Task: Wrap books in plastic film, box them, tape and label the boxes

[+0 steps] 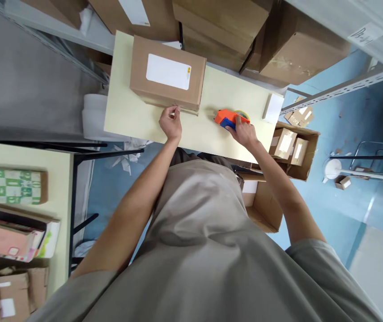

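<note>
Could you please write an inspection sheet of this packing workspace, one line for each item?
Surface: pale yellow table, mostly bare.
Job's things: labelled cardboard box near the far edge; orange tape dispenser lying to its right.
Clutter: small white box at the table's right end.
Grippers: left hand touches the box's near lower edge; right hand grips the dispenser.
Cables: nothing seen.
Surroundings: stacked cartons behind; open carton of parcels on the blue floor; second table with boxes at left.

One brown cardboard box with a white label [167, 77] by the left hand [171, 124]; one orange-and-blue tape dispenser [231, 119] under the right hand [245, 133].
</note>
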`<state>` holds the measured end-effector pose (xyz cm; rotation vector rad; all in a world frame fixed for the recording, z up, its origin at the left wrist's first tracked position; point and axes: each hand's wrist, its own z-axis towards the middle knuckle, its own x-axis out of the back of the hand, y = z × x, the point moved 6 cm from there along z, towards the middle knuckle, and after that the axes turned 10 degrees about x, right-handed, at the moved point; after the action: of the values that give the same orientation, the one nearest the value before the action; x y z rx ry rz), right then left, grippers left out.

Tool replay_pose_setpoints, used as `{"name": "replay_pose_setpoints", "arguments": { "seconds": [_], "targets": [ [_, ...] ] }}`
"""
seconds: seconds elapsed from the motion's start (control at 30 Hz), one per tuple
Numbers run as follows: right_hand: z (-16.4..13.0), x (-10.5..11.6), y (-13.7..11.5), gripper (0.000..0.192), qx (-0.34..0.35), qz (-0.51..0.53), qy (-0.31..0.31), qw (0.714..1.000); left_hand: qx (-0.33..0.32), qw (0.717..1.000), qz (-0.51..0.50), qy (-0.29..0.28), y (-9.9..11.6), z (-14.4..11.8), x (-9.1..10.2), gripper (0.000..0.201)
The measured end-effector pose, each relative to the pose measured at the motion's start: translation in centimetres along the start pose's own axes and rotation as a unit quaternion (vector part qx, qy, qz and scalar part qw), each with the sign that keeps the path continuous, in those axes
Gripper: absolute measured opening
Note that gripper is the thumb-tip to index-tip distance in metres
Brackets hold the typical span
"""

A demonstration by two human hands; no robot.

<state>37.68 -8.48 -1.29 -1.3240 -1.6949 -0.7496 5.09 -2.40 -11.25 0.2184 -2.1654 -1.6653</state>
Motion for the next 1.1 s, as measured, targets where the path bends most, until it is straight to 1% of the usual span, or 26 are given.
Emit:
{"name": "replay_pose_setpoints", "arguments": {
  "seconds": [0.03, 0.1, 0.2, 0.27, 0.37, 0.43, 0.5, 0.57, 0.63, 0.7, 0.8, 0.87, 0.93, 1.0, 1.03, 1.1],
  "targets": [
    [0.0, 0.0, -0.2, 0.087, 0.001, 0.000, 0.000, 1.000, 0.008, 1.000, 0.000, 0.007, -0.1, 0.0, -0.2, 0.043],
    [-0.2, 0.1, -0.7, 0.085, 0.001, 0.000, -0.008, 1.000, 0.034, 0.999, -0.008, 0.000, -0.4, 0.0, -0.8, 0.050],
    [-0.9, 0.2, -1.6, 0.079, -0.007, -0.006, -0.043, 0.999, 0.108, 0.993, -0.044, -0.020, -1.2, -0.1, -1.9, 0.060],
    [-1.3, 0.3, -2.2, 0.076, -0.010, 0.000, -0.056, 0.998, 0.142, 0.988, -0.059, -0.034, -1.4, -0.2, -2.5, 0.063],
    [-1.6, 0.4, -3.0, 0.071, -0.003, 0.033, -0.045, 0.998, 0.139, 0.987, -0.030, -0.072, -0.6, -0.4, -3.6, 0.067],
    [-1.7, 0.3, -3.3, 0.068, 0.005, 0.050, -0.032, 0.998, 0.137, 0.987, -0.016, -0.086, 0.2, -0.3, -4.5, 0.068],
    [-1.6, 0.3, -3.5, 0.065, 0.013, 0.061, -0.025, 0.998, 0.142, 0.986, -0.021, -0.089, 1.0, 0.0, -5.3, 0.075],
    [-1.5, 0.2, -3.7, 0.064, 0.021, 0.070, -0.028, 0.997, 0.145, 0.985, -0.028, -0.085, 1.7, 0.4, -5.6, 0.079],
    [-1.4, 0.2, -4.0, 0.063, 0.034, 0.076, -0.038, 0.996, 0.137, 0.987, -0.013, -0.077, 2.2, 0.7, -4.9, 0.083],
    [-1.2, 0.2, -5.1, 0.061, 0.060, 0.080, -0.048, 0.994, 0.113, 0.990, 0.023, -0.074, 2.9, 0.7, -3.1, 0.092],
    [-0.7, 0.2, -8.1, 0.058, 0.123, 0.087, -0.064, 0.986, 0.087, 0.989, 0.072, -0.094, 4.1, 0.7, 0.4, 0.107],
    [-0.4, 0.2, -10.5, 0.056, 0.160, 0.093, -0.082, 0.979, 0.094, 0.984, 0.091, -0.118, 4.7, 0.8, 2.3, 0.108],
    [-0.3, 0.1, -12.1, 0.054, 0.177, 0.099, -0.097, 0.974, 0.102, 0.980, 0.104, -0.137, 5.2, 1.1, 3.4, 0.104],
    [-0.8, -0.1, -12.3, 0.054, 0.178, 0.107, -0.103, 0.973, 0.106, 0.977, 0.113, -0.147, 5.4, 1.5, 3.8, 0.100],
    [-1.3, -0.2, -11.8, 0.054, 0.174, 0.111, -0.108, 0.973, 0.108, 0.976, 0.116, -0.150, 5.4, 1.6, 3.9, 0.100],
    [-2.5, -0.8, -9.5, 0.056, 0.155, 0.119, -0.126, 0.973, 0.109, 0.975, 0.121, -0.153, 5.2, 1.9, 3.9, 0.100]
  ]
}}
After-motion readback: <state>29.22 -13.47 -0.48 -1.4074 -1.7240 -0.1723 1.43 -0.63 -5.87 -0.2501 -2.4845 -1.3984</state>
